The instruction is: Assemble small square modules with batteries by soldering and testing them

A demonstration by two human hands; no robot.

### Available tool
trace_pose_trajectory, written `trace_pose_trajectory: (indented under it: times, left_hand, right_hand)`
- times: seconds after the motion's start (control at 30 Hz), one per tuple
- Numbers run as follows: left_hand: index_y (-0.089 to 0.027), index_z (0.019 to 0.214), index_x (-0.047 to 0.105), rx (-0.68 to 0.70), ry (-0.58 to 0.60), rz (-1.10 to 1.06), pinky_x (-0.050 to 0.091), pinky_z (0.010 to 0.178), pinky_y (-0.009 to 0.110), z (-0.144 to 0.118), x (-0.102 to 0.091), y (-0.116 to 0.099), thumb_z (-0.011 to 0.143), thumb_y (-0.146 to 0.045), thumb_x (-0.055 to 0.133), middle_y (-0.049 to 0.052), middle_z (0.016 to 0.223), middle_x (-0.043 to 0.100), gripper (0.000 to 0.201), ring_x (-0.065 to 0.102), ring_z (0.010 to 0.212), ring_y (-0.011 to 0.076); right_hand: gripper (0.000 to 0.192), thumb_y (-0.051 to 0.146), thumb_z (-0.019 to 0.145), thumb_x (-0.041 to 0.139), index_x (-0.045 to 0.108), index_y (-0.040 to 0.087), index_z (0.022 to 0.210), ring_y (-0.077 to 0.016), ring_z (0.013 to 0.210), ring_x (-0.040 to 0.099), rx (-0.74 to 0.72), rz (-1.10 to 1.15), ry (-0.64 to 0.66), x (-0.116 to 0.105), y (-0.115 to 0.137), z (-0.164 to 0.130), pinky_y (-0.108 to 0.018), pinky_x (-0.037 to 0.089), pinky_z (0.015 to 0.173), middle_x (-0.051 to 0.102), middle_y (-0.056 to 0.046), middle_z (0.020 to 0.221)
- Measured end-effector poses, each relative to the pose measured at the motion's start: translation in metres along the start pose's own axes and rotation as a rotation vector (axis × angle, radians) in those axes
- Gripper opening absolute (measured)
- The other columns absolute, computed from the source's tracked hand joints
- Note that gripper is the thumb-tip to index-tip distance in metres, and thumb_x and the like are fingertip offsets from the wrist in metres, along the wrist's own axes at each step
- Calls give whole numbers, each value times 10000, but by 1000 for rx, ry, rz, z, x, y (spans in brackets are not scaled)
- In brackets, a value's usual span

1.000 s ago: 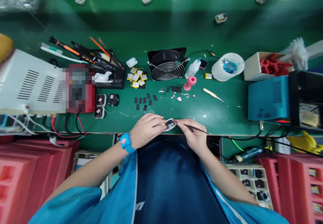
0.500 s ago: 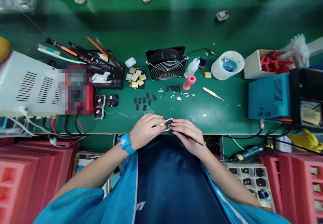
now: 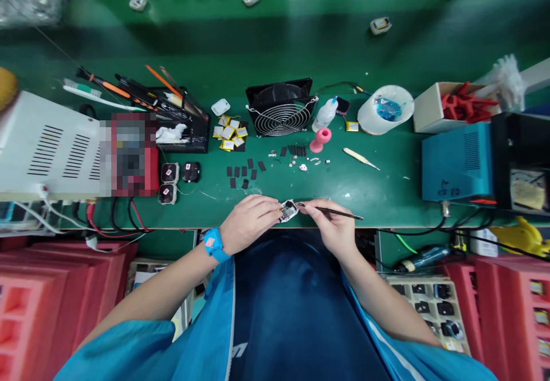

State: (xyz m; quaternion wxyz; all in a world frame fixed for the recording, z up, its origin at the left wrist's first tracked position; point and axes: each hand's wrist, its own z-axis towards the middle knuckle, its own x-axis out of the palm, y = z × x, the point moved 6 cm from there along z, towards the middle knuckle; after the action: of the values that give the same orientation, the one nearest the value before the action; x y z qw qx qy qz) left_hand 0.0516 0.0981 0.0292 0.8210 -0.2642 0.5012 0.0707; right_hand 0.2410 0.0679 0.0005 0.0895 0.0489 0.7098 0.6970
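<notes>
My left hand, with a blue band on its wrist, pinches a small white electronic device case at its left edge. The case lies open, and dark and grey parts show inside. In my right hand are slim black tweezers, held between thumb and fingers. Their tip is at the upper right rim of the case; whether it touches is too small to tell. Both hands are above the bench's front edge, close to my body. Beyond them lie several black pads and small loose parts.
A black fan stands at the back, between yellow-edged batteries and a white bottle. Nearby are a pink stand, a pale-handled tool and a white tub. Instruments flank both sides, including a blue box.
My right hand has shifted right, off the case, and the tweezers have swung up level with their tip at the case. More of the case's inside shows. My left hand stays about where it was.
</notes>
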Motion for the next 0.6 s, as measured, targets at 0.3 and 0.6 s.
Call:
trace_pose_trajectory:
  times: [0.3, 0.6]
  left_hand:
    - [-147, 1224, 625, -23, 86, 91, 548, 891, 371, 4, 1, -9, 1043, -167, 509, 79, 1085, 736, 216, 684, 1047, 234]
    - [-183, 1223, 619, -108, 115, 39, 562, 894, 383, 4, 1, -11, 1038, -178, 506, 88, 1126, 712, 217, 682, 1052, 231]
  right_hand:
    - [205, 418, 844, 799, 770, 215, 846, -221, 761, 798, 134, 154, -40, -1, -8, 1, -366, 681, 743, 812, -41, 822]
    - [184, 405, 827, 815, 770, 230, 863, -216, 814, 793, 115, 222, -38, 4, -7, 23, -375, 681, 749, 814, -34, 887]
